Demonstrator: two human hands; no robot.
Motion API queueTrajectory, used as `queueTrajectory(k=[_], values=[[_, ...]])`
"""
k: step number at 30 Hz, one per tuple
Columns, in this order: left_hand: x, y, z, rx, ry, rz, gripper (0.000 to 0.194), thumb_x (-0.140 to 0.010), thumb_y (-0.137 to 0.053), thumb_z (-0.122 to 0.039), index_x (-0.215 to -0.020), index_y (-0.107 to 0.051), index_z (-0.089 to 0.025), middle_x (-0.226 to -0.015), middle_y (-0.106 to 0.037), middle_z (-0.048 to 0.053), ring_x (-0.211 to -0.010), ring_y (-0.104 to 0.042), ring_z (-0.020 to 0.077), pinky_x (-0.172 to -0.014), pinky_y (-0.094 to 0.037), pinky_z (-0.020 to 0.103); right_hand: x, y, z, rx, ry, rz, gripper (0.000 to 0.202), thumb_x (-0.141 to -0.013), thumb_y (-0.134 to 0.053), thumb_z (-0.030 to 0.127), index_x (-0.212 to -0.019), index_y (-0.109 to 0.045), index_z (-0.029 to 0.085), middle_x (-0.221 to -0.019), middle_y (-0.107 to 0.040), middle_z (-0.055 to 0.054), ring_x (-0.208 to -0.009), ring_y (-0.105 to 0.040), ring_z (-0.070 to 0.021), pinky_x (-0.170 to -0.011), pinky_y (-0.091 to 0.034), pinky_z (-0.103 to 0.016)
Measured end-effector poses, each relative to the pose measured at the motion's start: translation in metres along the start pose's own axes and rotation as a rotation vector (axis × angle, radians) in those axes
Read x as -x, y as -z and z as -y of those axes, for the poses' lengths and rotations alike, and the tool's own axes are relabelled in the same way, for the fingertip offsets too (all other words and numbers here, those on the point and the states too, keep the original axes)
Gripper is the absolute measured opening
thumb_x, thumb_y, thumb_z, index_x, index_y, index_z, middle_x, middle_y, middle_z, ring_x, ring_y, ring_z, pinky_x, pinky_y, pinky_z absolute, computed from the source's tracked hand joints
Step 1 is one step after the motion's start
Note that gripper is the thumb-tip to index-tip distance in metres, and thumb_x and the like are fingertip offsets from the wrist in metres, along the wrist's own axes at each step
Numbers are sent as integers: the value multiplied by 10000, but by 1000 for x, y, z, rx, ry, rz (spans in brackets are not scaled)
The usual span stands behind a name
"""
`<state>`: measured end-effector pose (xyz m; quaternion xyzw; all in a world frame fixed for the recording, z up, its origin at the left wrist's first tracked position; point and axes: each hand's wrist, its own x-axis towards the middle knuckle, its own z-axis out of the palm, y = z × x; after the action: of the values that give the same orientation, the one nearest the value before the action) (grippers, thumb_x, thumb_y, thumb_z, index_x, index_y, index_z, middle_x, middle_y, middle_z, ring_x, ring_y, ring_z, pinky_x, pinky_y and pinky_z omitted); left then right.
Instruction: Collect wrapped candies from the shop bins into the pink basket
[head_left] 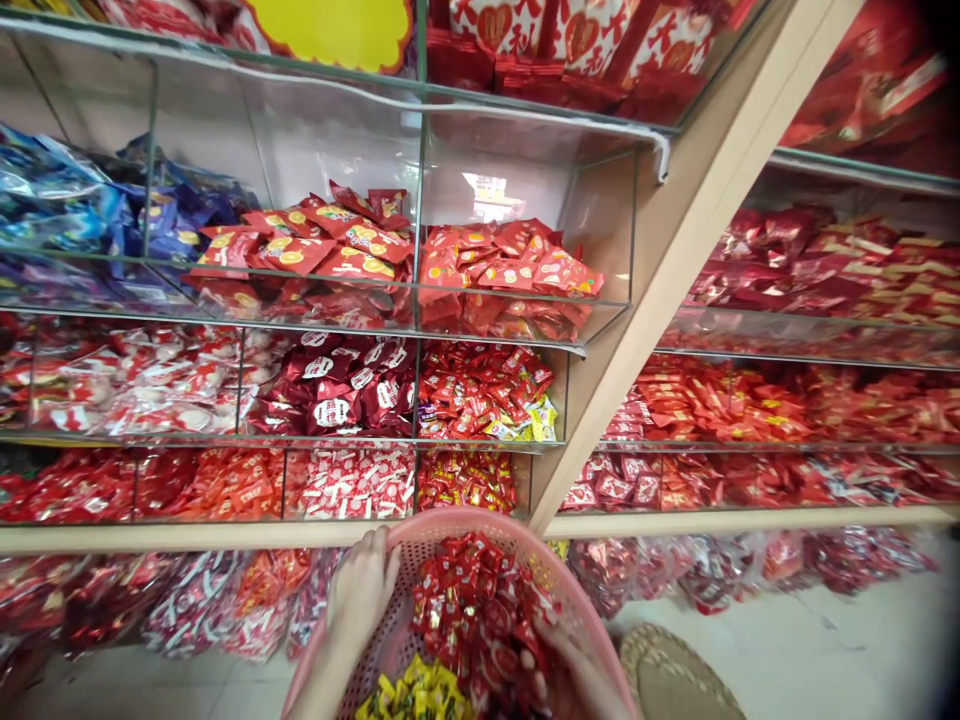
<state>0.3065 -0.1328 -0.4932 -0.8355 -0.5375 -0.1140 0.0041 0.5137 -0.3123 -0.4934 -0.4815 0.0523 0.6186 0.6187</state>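
A pink perforated plastic basket (592, 590) is at the bottom centre, in front of the shelves. My left hand (364, 580) grips its left rim, fingers bent over the edge. Inside lie red-wrapped candies (465, 590) in a large heap, with yellow-wrapped candies (416, 690) at the near left. My right hand (559, 655) is down in the basket on the right side, its fingers curled around some of the red-wrapped candies. Motion blur and the candies hide part of that hand.
Clear-walled shelf bins hold orange-printed red packets (360, 240), blue packets (172, 220), dark red packets (337, 390) and small red candies (480, 390). A slanting wooden divider (675, 270) stands at right. Bagged sweets (255, 600) line the floor below. A woven stool (675, 670) is beside the basket.
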Motion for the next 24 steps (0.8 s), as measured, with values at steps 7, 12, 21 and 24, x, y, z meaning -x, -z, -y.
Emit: queueTrajectory(k=[7, 12, 21, 24], values=[[-1, 2, -1, 25, -7, 8, 362, -888, -271, -316, -1097, -509, -139, -965, -631, 99, -853, -602, 194, -722, -445, 292, -32, -14, 12, 717, 520, -91, 366, -578, -689, 479, -772, -635, 174, -639, -649, -23, -523, -567, -159, -469, -431, -253], [-1, 1, -1, 28, -2, 5, 371, -885, -283, -325, -1107, -510, -134, -986, -631, 112, -862, -600, 189, -731, -446, 286, -57, -38, 16, 897, 814, -116, 342, -616, -623, 474, -767, -679, 172, -785, -687, -66, -741, -607, -229, -694, -481, -319], [0, -4, 2, 31, -18, -31, 374, -889, -275, -330, -1112, -506, -138, -1019, -627, 117, -869, -598, 198, -741, -449, 299, -54, -31, 17, 856, 742, -106, 356, -685, -600, 446, -883, -676, 161, -905, -685, -80, -838, -608, -249, -768, -471, -359], [0, -3, 2, 20, -22, -29, 372, -891, -272, -331, -1109, -503, -136, -1011, -627, 112, -872, -597, 199, -740, -447, 298, -46, -27, 20, 859, 726, -104, 371, -695, -598, 446, -922, -671, 162, -947, -680, -90, -887, -598, -261, -792, -462, -366]])
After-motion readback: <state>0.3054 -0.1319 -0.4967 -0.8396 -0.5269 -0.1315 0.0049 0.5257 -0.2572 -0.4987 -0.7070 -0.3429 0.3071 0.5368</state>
